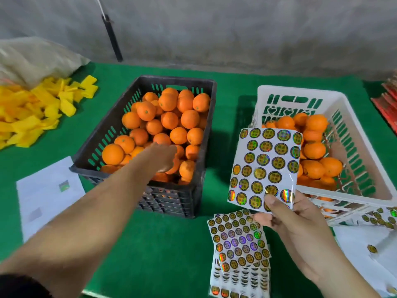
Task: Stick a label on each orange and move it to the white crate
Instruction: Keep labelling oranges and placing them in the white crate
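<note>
Left hand (164, 157) reaches into the black crate (111, 134), its fingers curled down over an orange (171, 166) near the crate's front; the blur hides whether the grip has closed on the fruit. Right hand (294, 220) holds a label sheet (265, 166) upright above the tabletop (167, 244), the grip clamped on its lower edge, thumb in front and fingers behind. The sheet carries rows of round shiny labels. A stack of further label sheets (238, 244) lies flat just below that hand. The white crate (352, 117), to the right, holds more oranges. Yellow wrappers (32, 112) are heaped at far left, with a paper sheet (48, 194) nearer.
</note>
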Available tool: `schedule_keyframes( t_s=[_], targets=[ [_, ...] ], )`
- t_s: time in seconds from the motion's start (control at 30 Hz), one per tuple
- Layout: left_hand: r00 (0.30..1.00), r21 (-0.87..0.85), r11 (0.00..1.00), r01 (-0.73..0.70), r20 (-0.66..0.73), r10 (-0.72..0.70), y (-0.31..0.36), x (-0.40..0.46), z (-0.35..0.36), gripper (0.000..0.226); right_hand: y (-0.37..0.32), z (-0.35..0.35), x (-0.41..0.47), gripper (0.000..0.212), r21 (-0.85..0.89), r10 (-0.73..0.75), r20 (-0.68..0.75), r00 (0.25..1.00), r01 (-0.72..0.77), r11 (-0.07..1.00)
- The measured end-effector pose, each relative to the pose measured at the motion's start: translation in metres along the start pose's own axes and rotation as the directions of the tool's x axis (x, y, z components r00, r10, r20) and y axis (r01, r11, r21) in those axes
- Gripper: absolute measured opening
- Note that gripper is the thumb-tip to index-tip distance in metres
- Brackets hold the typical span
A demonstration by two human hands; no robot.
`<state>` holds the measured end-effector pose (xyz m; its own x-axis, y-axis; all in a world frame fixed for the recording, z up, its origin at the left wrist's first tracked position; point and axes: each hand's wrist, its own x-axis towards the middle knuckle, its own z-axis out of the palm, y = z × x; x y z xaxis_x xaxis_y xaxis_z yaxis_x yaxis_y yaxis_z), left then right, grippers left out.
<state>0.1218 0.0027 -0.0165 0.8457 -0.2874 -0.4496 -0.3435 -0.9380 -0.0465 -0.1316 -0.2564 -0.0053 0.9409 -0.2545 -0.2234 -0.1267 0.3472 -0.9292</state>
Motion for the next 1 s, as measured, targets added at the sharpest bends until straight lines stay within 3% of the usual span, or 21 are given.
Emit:
schedule_keyframes(
  t_s=[0.03,0.07,0.13,0.23,0.3,0.37,0.43,0.47,0.5,0.53,0.57,0.6,0.67,0.7,0.77,0.83,0.93,1.0],
  targets=[
    [0.988,0.116,0.993,-0.017,0.157,-0.002,-0.002,0.007,0.003,0.061,0.001,0.001,0.0,0.036,-0.005,0.003,0.0,1.0,-0.003,1.0],
    [0.968,0.119,0.992,-0.045,0.25,0.014,0.0,0.01,0.008,0.068,0.003,0.001,0.0,0.036,-0.011,0.006,-0.002,1.0,-0.006,1.0],
    [0.973,0.072,0.997,-0.03,0.228,0.013,0.001,0.018,0.016,0.078,0.007,0.004,0.0,0.038,-0.013,0.013,-0.01,1.0,-0.014,1.0],
    [0.996,0.209,0.978,-0.021,0.086,0.003,0.003,0.024,0.015,0.084,0.011,0.007,0.0,0.037,-0.024,-0.001,-0.006,1.0,0.001,1.0],
    [0.999,0.182,0.983,0.024,0.021,-0.028,0.004,0.025,0.009,0.079,0.01,0.008,0.001,0.035,-0.028,0.002,0.018,1.0,-0.002,1.0],
    [0.984,0.105,0.992,0.075,-0.167,-0.056,0.002,0.022,0.002,0.079,0.008,0.006,0.002,0.034,-0.012,0.008,0.018,1.0,-0.008,1.0],
    [0.89,-0.087,0.995,0.05,-0.449,-0.083,-0.002,0.009,-0.005,0.081,0.004,0.005,0.003,0.033,-0.001,0.011,0.024,1.0,-0.011,1.0],
    [0.821,-0.25,0.968,-0.031,-0.558,-0.118,-0.001,-0.002,-0.009,0.081,0.003,0.005,0.003,0.033,0.0,0.006,0.035,0.999,-0.006,1.0],
    [0.779,-0.439,0.885,-0.154,-0.605,-0.164,0.001,-0.018,-0.014,0.079,0.002,0.005,0.003,0.033,0.001,-0.003,0.04,0.999,0.002,1.0],
    [0.788,-0.629,0.718,-0.297,-0.586,-0.188,0.007,-0.037,-0.017,0.074,0.0,0.006,0.004,0.034,0.011,-0.013,0.044,0.999,0.013,1.0],
    [0.84,-0.79,0.46,-0.405,-0.52,-0.154,0.018,-0.058,-0.018,0.072,-0.002,0.007,0.004,0.034,0.024,-0.024,0.049,0.998,0.023,0.999],
    [0.899,-0.893,0.165,-0.418,-0.433,-0.066,0.031,-0.079,-0.015,0.073,-0.002,0.008,0.004,0.035,0.035,-0.037,0.059,0.998,0.035,0.999],
    [0.95,-0.935,-0.274,-0.226,-0.273,0.151,0.058,-0.111,0.001,0.08,-0.004,0.01,0.002,0.036,0.041,-0.06,0.093,0.994,0.057,0.998],
    [0.943,-0.906,-0.406,-0.118,-0.23,0.239,0.068,-0.121,0.011,0.084,-0.005,0.011,0.0,0.037,0.028,-0.063,0.112,0.992,0.06,0.998],
    [0.895,-0.835,-0.551,-0.012,-0.255,0.367,0.087,-0.138,0.03,0.088,-0.005,0.01,-0.004,0.043,-0.06,-0.056,0.134,0.989,0.065,0.996],
    [0.851,-0.804,-0.594,-0.021,-0.327,0.412,0.1,-0.149,0.041,0.083,-0.007,0.008,-0.01,0.043,-0.226,-0.051,0.115,0.992,0.076,0.971],
    [0.857,-0.784,-0.618,-0.067,-0.362,0.367,0.111,-0.161,0.045,0.088,-0.001,0.004,-0.017,0.052,-0.271,-0.027,0.09,0.996,0.051,0.961],
    [0.911,-0.803,-0.581,-0.134,-0.33,0.246,0.117,-0.166,0.045,0.096,0.003,0.004,-0.019,0.073,-0.349,-0.049,-0.054,0.997,0.027,0.937]
  ],
)
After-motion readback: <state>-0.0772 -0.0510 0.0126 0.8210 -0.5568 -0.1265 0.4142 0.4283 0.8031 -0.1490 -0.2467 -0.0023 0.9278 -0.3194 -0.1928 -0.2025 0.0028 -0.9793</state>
